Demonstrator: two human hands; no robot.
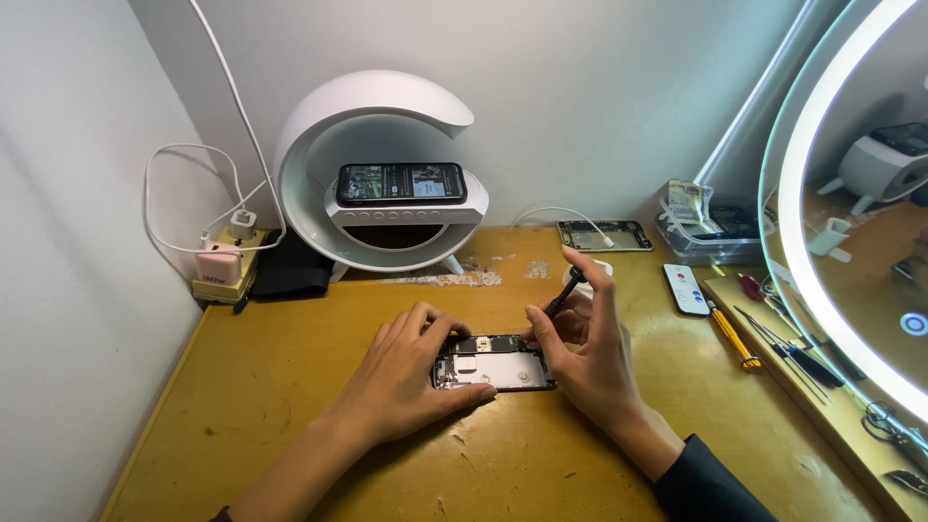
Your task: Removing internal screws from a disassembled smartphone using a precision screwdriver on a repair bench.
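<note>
Opened phone [494,362] lies mid-bench [290,387], back cover off, internals exposed. Steadied by left hand [406,372], grip closed on its edge. Dark screwdriver [565,293] pinched in right hand [585,353], tip at upper corner. Board seen seated; disassembly judged early.

A white crescent-shaped lamp stand [372,169] sits at the back of the yellow wooden desk [290,387], against the wall, with a dark smartphone [400,183] lying flat on its shelf, screen lit. To its left, a black pouch [291,266] lies beside a power strip [224,271] carrying a pink plug and a white charger, their white cables [174,193] looping up the wall. Behind the work area, a bare phone frame [605,235] lies near a clear plastic tray [706,232]. A white remote [686,289] rests right of centre, next to a yellow-handled screwdriver [733,337] and several dark tools [797,353]. A round lit mirror [851,213] stands at the right edge.
</note>
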